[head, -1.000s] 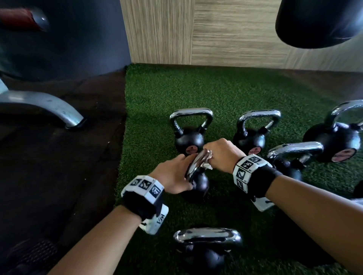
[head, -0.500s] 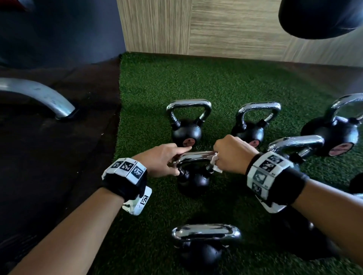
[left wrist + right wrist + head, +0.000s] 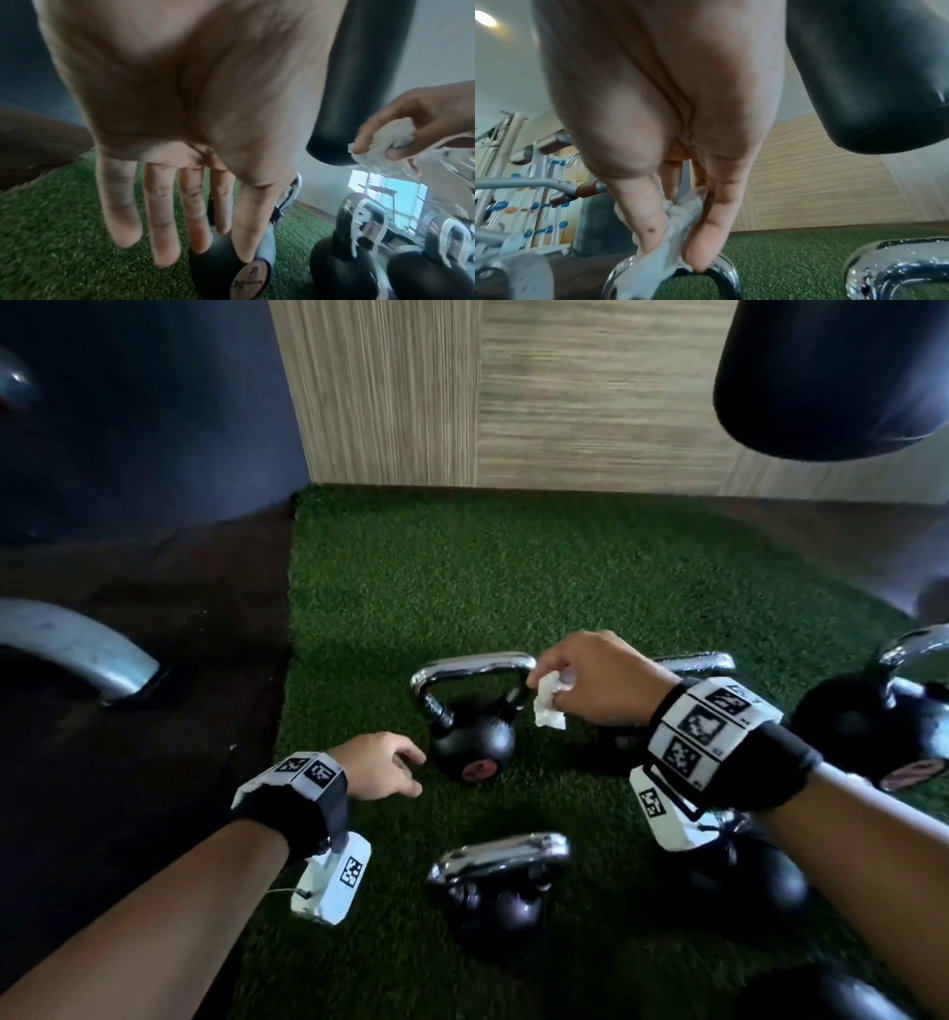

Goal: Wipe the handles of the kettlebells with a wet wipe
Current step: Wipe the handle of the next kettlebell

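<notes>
Several black kettlebells with chrome handles stand on the green turf [image 3: 513, 588]. My right hand [image 3: 557, 690] pinches a crumpled white wet wipe [image 3: 548, 706] at the right end of the middle kettlebell's handle [image 3: 477, 666]. In the right wrist view the wipe [image 3: 670, 239] hangs onto that chrome handle [image 3: 721, 272], pinched between thumb and fingers. My left hand [image 3: 411, 770] is empty with its fingers straight, low beside the left of that kettlebell's black body [image 3: 472, 742]. The left wrist view shows the open palm [image 3: 180, 101] above the body [image 3: 231, 270]. A nearer kettlebell [image 3: 500, 886] stands untouched.
More kettlebells [image 3: 873, 726] crowd the right side, one [image 3: 744, 875] under my right wrist. A black punching bag [image 3: 842, 377] hangs at upper right. A chrome machine leg [image 3: 77, 649] lies on the dark rubber floor [image 3: 128, 788] left of the turf. A wood-panel wall [image 3: 513, 392] is behind.
Both hands have left the nearer kettlebell's handle. My right hand carried the wipe forward to the farther kettlebell's handle, and my left hand opened and moved beside that kettlebell's body.
</notes>
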